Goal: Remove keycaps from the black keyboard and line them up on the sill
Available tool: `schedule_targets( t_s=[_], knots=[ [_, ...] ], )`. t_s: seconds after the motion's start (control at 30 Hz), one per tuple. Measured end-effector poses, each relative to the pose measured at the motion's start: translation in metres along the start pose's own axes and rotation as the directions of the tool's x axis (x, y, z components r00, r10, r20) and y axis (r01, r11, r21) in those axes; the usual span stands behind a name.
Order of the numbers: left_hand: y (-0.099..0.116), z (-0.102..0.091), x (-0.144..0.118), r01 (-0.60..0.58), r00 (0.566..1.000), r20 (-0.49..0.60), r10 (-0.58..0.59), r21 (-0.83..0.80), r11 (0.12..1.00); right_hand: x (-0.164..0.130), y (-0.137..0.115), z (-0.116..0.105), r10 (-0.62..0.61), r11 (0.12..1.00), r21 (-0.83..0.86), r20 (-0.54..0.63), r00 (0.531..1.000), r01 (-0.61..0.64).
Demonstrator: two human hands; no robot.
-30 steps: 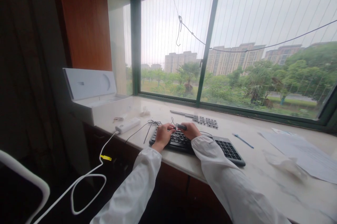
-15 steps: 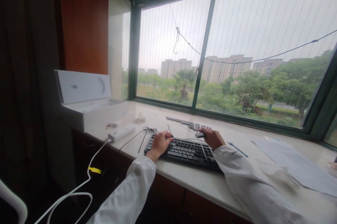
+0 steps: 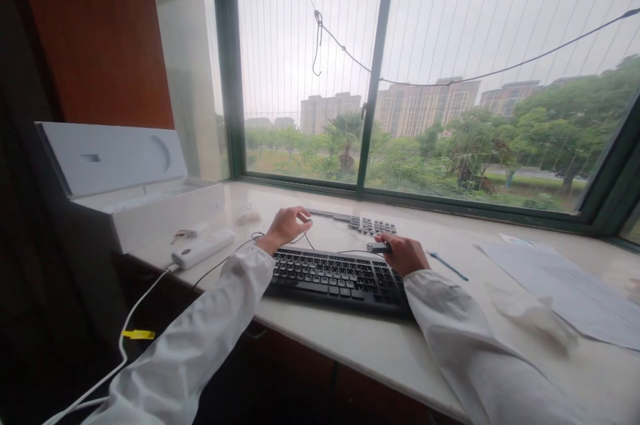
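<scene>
A: Start at your far left. What sits there?

B: The white box (image 3: 150, 212) stands on the pale counter (image 3: 380, 345) with its lid (image 3: 107, 157) tipped up behind it. You can see a pale moulded insert inside the tray; whether anything lies in the hollows, I cannot tell from this angle. Just in front of the box lie a small pinkish item and the white power strip (image 3: 203, 248), whose white cable (image 3: 125, 338) drops off the counter edge with a yellow tag on it.

A: And my left hand?

B: Your left hand (image 3: 286, 225) hovers above the counter just behind the top left corner of the black keyboard (image 3: 335, 278). Its fingers are curled together, pinched on the thin black cord (image 3: 305, 238) that loops down to the counter beside it.

A: Where is the keyboard itself?

B: It lies flat in front of you, near the counter's front edge, between your two sleeves. Behind it, nearer the window, lie a thin grey strip and a row of loose dark keycaps (image 3: 373, 226).

A: My right hand?

B: Your right hand (image 3: 404, 253) rests at the keyboard's top right corner, closed on a small dark object (image 3: 379, 248) held at the fingertips, too small to make out.

A: Further right?

B: A blue pen (image 3: 447, 266), then crumpled clear plastic (image 3: 533, 318) and white paper sheets (image 3: 565, 292), well apart from your hands
</scene>
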State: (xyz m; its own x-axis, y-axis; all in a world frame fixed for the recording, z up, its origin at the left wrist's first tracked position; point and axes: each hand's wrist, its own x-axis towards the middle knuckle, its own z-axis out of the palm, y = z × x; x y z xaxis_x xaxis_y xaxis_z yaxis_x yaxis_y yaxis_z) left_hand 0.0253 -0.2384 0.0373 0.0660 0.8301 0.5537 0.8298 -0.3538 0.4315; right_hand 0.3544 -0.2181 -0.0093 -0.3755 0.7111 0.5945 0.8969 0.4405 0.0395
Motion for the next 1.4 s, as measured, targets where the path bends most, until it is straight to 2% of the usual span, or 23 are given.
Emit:
schedule_targets(
  t_s=[0.1, 0.2, 0.3, 0.4, 0.57, 0.8, 0.97, 1.23, 1.4],
  knots=[
    [-0.003, 0.013, 0.034, 0.005, 0.992, 0.129, -0.01, 0.035, 0.999, 0.0, 0.003, -0.001, -0.003, 0.999, -0.033, 0.017, 1.0, 0.004],
    [-0.008, 0.035, 0.064, 0.071, 0.958, 0.275, -0.081, 0.045, 0.996, 0.0, 0.005, -0.004, 0.01, 0.999, -0.052, 0.016, 1.0, -0.009],
    [-0.015, 0.058, 0.09, 0.074, 0.923, 0.372, -0.101, 0.086, 0.994, 0.0, 0.004, -0.006, 0.014, 0.998, -0.054, 0.026, 1.0, -0.012],
    [-0.023, 0.077, 0.113, 0.041, 0.904, 0.413, -0.108, 0.169, 0.985, 0.0, 0.004, -0.005, 0.013, 0.998, -0.07, 0.04, 0.999, -0.01],
    [-0.035, 0.104, 0.14, 0.035, 0.896, 0.42, -0.146, 0.26, 0.965, 0.001, 0.005, -0.004, 0.023, 0.998, -0.065, 0.071, 0.997, -0.018],
    [-0.041, 0.137, 0.157, 0.024, 0.89, 0.423, -0.169, 0.327, 0.945, 0.002, 0.003, -0.008, 0.038, 0.999, -0.032, 0.103, 0.994, -0.035],
    [-0.04, 0.151, 0.16, -0.003, 0.897, 0.413, -0.156, 0.359, 0.933, 0.001, 0.004, -0.005, 0.028, 1.0, 0.0, 0.08, 0.996, -0.028],
    [-0.041, 0.15, 0.165, -0.054, 0.922, 0.371, -0.112, 0.41, 0.911, -0.001, 0.005, -0.003, 0.033, 0.998, 0.055, 0.062, 0.998, -0.037],
    [-0.041, 0.147, 0.166, -0.122, 0.913, 0.405, -0.051, 0.391, 0.912, -0.001, 0.003, -0.005, 0.022, 0.999, 0.025, 0.064, 0.998, -0.024]
  ],
)
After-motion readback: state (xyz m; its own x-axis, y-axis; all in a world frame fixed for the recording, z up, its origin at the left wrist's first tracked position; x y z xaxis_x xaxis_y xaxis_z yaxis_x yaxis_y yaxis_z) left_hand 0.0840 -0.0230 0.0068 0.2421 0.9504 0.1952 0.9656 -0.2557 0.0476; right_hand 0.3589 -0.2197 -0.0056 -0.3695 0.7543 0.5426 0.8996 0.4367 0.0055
